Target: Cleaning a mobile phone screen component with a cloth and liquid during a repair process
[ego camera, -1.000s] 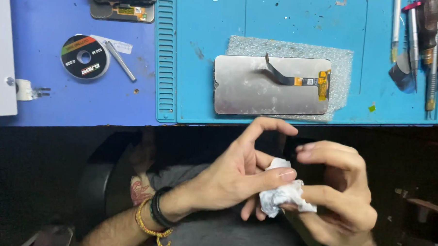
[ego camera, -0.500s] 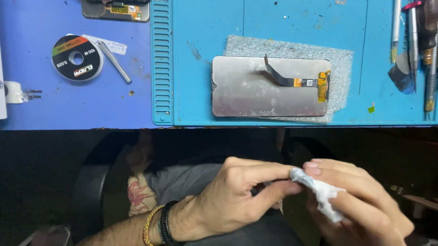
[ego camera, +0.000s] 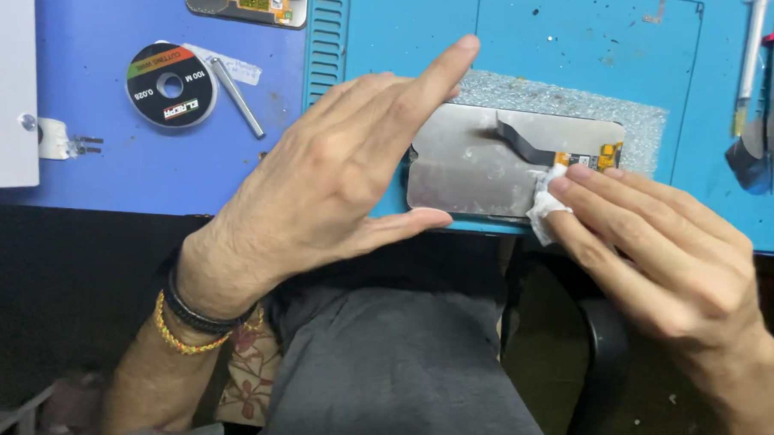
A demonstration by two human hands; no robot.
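A grey phone display panel (ego camera: 483,165) lies back-up on a grey foam pad (ego camera: 639,123) on the teal mat, with a dark flex cable (ego camera: 527,143) across it. My right hand (ego camera: 652,252) presses a crumpled white tissue (ego camera: 546,204) onto the panel's lower right corner. My left hand (ego camera: 337,181) is spread flat, fingers apart, hovering at the panel's left edge and covering part of it. It holds nothing.
A teal work mat (ego camera: 565,44) sits on a blue mat (ego camera: 106,156). A black wire spool (ego camera: 170,85), a thin metal tool (ego camera: 236,109) and a phone part (ego camera: 244,0) lie at left. Several tools (ego camera: 773,85) line the right edge. A white box (ego camera: 6,75) is far left.
Both hands rose from my lap to the bench. The right hand brought the tissue onto the panel; the left hand let go of it and spread open beside the panel.
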